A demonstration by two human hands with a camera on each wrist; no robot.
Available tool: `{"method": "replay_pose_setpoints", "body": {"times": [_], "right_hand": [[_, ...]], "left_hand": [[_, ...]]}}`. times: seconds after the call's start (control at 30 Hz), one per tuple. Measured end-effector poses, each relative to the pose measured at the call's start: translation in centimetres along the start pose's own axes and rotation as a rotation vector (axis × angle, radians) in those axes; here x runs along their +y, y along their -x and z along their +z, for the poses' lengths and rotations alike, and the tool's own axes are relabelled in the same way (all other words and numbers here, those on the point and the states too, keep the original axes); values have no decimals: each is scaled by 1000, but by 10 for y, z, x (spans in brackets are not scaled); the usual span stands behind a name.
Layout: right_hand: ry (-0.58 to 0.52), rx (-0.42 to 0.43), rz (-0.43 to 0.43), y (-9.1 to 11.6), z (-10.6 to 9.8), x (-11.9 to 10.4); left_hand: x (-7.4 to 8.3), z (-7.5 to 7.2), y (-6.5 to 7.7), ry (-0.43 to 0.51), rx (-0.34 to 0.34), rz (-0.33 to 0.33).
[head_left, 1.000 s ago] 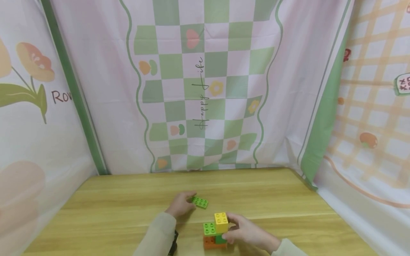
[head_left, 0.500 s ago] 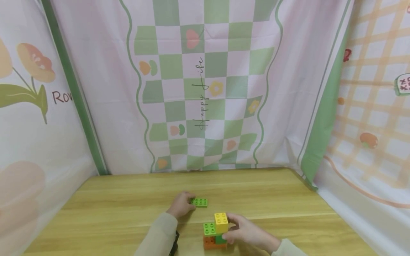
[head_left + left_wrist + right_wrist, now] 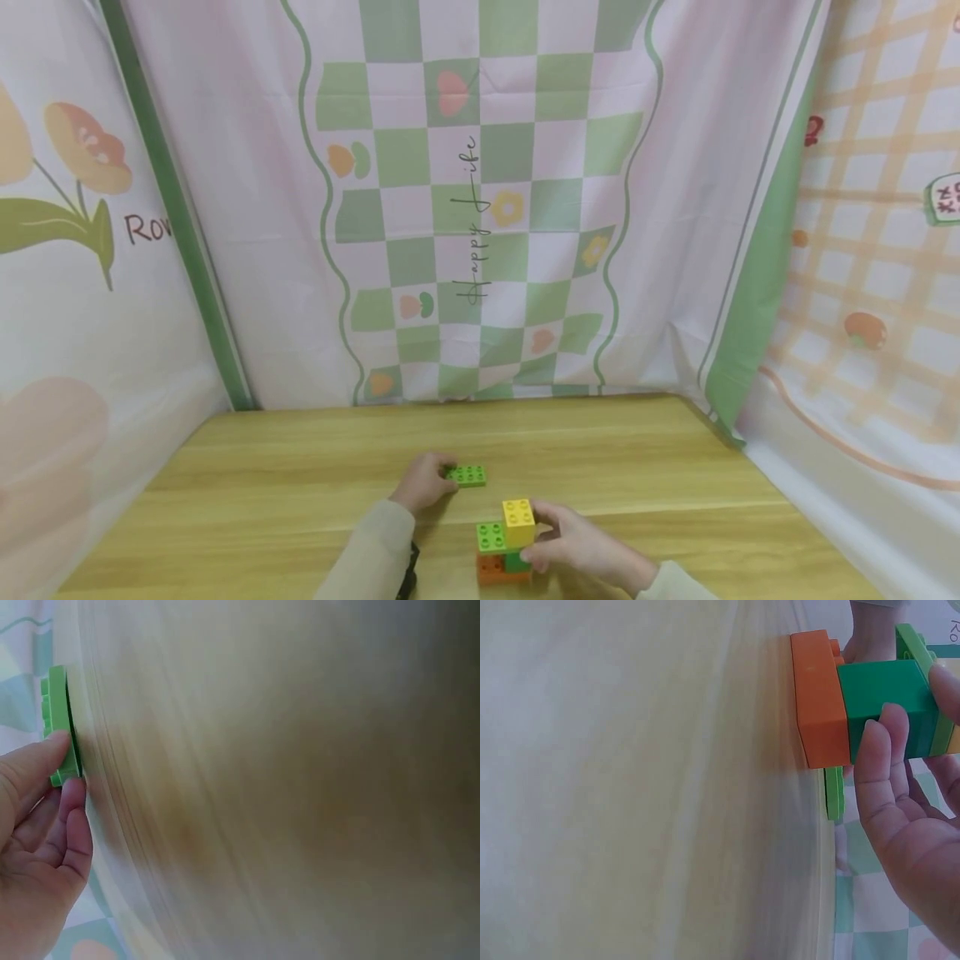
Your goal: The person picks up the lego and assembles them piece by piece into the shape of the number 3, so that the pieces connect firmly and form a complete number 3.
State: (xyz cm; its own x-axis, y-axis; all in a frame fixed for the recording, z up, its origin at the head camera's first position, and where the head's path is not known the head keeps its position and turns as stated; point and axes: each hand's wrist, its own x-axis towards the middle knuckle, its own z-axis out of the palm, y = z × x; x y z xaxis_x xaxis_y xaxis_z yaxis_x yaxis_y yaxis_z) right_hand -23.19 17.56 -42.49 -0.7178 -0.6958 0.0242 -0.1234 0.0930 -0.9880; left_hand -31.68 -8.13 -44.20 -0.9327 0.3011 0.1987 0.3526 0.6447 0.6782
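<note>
Green-and-white checked cloth [image 3: 557,203] hangs behind the yellowish wood-grain worktop [image 3: 285,492]. Near the middle of the worktop sits a flat light-green plastic brick with round studs [image 3: 469,476], well short of the far edge. It has just been turned: a second ago it lay aslant, and now its long side runs nearly parallel to that edge. This suggests the piece is well under control, though it is apart from the stack nearer the person.

Thumb and fingers of the left hand [image 3: 424,482] pinch the flat brick's left end in a narrow grip. The right hand [image 3: 566,540] holds the stack from its right side, its grip across the upper pieces. At the bottom is an orange studded brick [image 3: 821,705]; a dark-green block [image 3: 889,709] stands on its right part; a thin light-green slab [image 3: 491,537] tops that, jutting left over the orange studs; a yellow four-stud block [image 3: 518,523] crowns the slab's right end.

Against the earliest frame, the left forefinger is drawn in rather than stretched out; stack and right hand look unmoved.
</note>
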Motion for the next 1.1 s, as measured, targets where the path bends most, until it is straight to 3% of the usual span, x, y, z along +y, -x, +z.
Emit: {"method": "replay_pose_setpoints", "body": {"times": [0.13, 0.37, 0.83, 1.1], "right_hand": [[-7, -2, 0, 0, 0, 1], [-22, -18, -8, 1, -1, 0], [-17, -18, -27, -1, -1, 3], [-45, -43, -24, -1, -2, 3]], "left_hand": [[0, -1, 1, 6, 1, 7], [0, -2, 2, 78, -31, -52], [9, -11, 6, 170, -94, -42], [11, -17, 11, 185, -92, 11]]}}
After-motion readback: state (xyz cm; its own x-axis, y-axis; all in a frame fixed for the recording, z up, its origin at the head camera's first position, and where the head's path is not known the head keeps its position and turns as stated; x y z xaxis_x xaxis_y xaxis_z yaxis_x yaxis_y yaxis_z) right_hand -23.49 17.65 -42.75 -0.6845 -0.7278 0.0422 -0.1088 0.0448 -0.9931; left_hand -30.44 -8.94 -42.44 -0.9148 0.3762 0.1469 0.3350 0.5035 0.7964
